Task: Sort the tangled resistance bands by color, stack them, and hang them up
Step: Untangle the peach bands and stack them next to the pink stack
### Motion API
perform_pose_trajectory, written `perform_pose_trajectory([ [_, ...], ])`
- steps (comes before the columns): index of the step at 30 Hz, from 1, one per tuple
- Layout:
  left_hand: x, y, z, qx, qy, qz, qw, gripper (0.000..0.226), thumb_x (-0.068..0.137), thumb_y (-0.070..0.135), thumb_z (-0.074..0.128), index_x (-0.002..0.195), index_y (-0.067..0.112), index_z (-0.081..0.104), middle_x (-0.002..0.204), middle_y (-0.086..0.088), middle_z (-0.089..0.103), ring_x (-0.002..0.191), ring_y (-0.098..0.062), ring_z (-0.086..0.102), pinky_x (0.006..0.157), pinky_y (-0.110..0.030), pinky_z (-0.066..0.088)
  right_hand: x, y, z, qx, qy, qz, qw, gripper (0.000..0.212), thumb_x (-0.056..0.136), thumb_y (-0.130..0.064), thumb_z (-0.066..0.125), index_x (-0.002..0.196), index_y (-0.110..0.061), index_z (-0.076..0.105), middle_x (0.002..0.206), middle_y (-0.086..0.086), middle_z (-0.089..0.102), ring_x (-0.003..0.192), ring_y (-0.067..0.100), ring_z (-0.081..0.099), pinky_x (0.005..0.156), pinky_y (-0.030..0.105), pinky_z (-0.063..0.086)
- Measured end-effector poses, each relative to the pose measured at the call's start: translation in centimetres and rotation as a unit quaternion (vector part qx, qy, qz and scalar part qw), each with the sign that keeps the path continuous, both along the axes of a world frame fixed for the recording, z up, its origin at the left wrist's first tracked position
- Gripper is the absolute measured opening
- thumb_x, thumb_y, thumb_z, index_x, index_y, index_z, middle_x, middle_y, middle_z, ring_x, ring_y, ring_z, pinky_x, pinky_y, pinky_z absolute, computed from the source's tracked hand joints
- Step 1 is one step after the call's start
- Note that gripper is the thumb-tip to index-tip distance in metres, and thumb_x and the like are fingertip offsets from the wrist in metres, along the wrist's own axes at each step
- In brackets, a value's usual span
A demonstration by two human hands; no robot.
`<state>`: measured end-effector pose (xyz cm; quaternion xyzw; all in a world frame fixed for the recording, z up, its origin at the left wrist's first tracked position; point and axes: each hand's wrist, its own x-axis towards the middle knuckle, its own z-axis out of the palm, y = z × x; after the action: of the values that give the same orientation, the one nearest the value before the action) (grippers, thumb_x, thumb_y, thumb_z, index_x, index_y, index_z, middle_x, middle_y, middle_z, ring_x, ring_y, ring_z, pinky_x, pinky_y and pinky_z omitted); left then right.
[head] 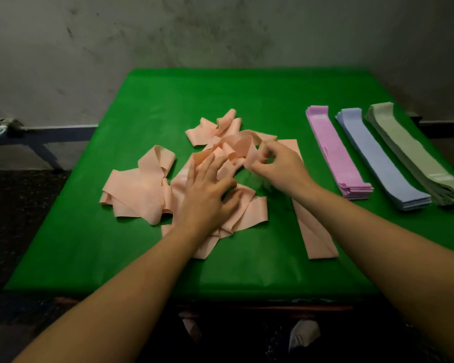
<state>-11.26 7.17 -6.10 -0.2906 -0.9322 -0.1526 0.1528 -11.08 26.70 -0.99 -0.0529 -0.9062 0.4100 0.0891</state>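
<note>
I see a loose heap of peach bands (147, 189) tangled in the middle of the green table (89, 244), loops folded and crossing one another. One peach band (313, 226) lies flat and straight just right of the heap, running toward the near edge. Along the right edge I see three neat stacks side by side: a pink stack (336, 155), a blue stack (380, 163) beside it, and a pale green stack (414, 155) nearest the right edge.
</note>
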Motion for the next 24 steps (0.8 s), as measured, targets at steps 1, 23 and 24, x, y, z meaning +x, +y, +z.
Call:
perform_pose_trajectory([
  [1, 0.0, 0.0, 0.0, -0.001, -0.002, -0.001, 1.000, 0.035, 0.094, 0.056, 0.049, 0.122, 0.038, 0.060, 0.158, -0.001, 0.032, 0.151, -0.023, 0.019, 0.121, -0.058, 0.009, 0.8, -0.2, 0.4, -0.056, 0.007, -0.007, 0.998, 0.029, 0.082, -0.016, 0.070, 0.072, -0.018, 0.043, 0.081, 0.000, 0.057, 0.070, 0.010, 0.053, 0.062, 0.029, 0.040],
  [23, -0.4, 0.0, 0.2, 0.063, -0.096, -0.013, 0.993, 0.033, 0.093, 0.045, 0.052, 0.124, 0.034, 0.053, 0.146, 0.009, 0.047, 0.141, -0.013, 0.036, 0.120, -0.053, 0.021, 11.4, -0.3, 6.0, -0.262, -0.244, 0.011, 0.934, 0.010, 0.091, -0.031, 0.067, 0.087, -0.023, 0.072, 0.092, 0.003, 0.075, 0.082, 0.025, 0.068, 0.069, 0.032, 0.051],
  [24, -0.5, 0.0, 0.6, 0.079, -0.110, -0.018, 0.991, 0.031, 0.092, 0.043, 0.054, 0.121, 0.034, 0.054, 0.143, 0.009, 0.049, 0.139, -0.014, 0.038, 0.120, -0.053, 0.022, 12.0, -0.5, 6.4, -0.251, -0.231, 0.016, 0.940, 0.011, 0.091, -0.032, 0.066, 0.090, -0.023, 0.071, 0.095, 0.003, 0.074, 0.083, 0.025, 0.067, 0.071, 0.036, 0.051],
])
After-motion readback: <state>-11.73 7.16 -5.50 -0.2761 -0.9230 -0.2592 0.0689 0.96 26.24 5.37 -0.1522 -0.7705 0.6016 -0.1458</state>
